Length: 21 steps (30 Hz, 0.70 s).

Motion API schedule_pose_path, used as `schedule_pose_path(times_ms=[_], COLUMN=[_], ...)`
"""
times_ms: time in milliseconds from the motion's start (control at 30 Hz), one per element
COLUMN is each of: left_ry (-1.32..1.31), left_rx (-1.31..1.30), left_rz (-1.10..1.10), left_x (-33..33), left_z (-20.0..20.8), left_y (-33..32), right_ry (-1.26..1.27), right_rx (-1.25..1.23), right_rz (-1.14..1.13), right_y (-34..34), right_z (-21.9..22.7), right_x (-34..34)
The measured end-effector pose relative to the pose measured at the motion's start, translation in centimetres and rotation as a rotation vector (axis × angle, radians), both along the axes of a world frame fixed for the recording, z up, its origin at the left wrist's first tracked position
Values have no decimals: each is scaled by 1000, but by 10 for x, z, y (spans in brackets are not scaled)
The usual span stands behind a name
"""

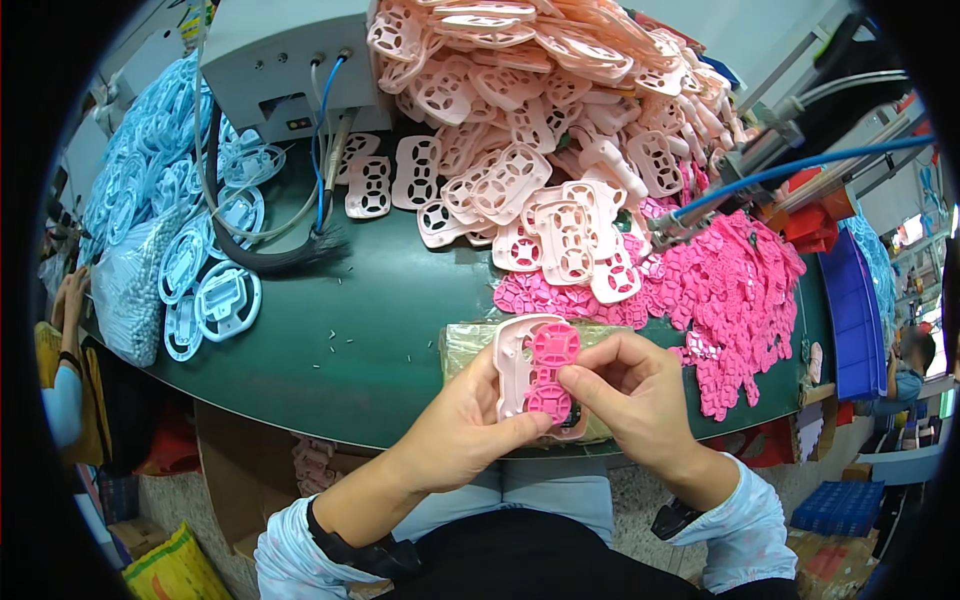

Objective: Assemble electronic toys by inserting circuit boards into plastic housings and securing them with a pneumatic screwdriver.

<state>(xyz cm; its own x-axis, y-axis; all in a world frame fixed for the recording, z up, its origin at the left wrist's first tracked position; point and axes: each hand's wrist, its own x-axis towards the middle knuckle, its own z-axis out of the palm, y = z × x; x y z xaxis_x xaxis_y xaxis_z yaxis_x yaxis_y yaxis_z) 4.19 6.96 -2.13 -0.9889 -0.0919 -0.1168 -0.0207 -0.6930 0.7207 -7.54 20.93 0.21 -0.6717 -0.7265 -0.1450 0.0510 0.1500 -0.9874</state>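
My left hand [455, 425] grips a pale pink plastic shell [512, 365] by its left side, tilted up over the front of the bench. Against the shell lies a bright pink plastic insert [547, 375] with round spoked ends; my left thumb presses its lower end. My right hand [635, 395] pinches the insert's right edge between thumb and fingers. Under both hands is a block wrapped in yellowish film [465, 345]. Part of another pale piece shows below the insert, mostly hidden by my hands.
Pale pink shells [490, 90] pile high at the back, and bright pink inserts [735, 300] heap at the right. Light blue parts [225, 300] lie left, near a grey machine box [290, 70] with cables. A metal tool with a blue hose [700, 205] hangs at the right.
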Motion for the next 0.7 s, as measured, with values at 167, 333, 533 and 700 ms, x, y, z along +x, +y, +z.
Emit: schedule_pose_path(times_ms=[167,333,533,700], left_ry=[5,-62,-135,-246], left_rx=[-156,-277,-466,-150], left_rz=[94,39,38,95], left_x=[3,5,1,0], left_z=[-9,0,8,10], left_y=[5,3,2,-2], right_ry=[60,13,136,-91], right_rx=[55,-106,-106,-169], right_rz=[19,-134,-76,-107], right_y=[-4,-12,-13,-9], right_z=[-8,-4,-7,-2], right_x=[2,5,-4,-7])
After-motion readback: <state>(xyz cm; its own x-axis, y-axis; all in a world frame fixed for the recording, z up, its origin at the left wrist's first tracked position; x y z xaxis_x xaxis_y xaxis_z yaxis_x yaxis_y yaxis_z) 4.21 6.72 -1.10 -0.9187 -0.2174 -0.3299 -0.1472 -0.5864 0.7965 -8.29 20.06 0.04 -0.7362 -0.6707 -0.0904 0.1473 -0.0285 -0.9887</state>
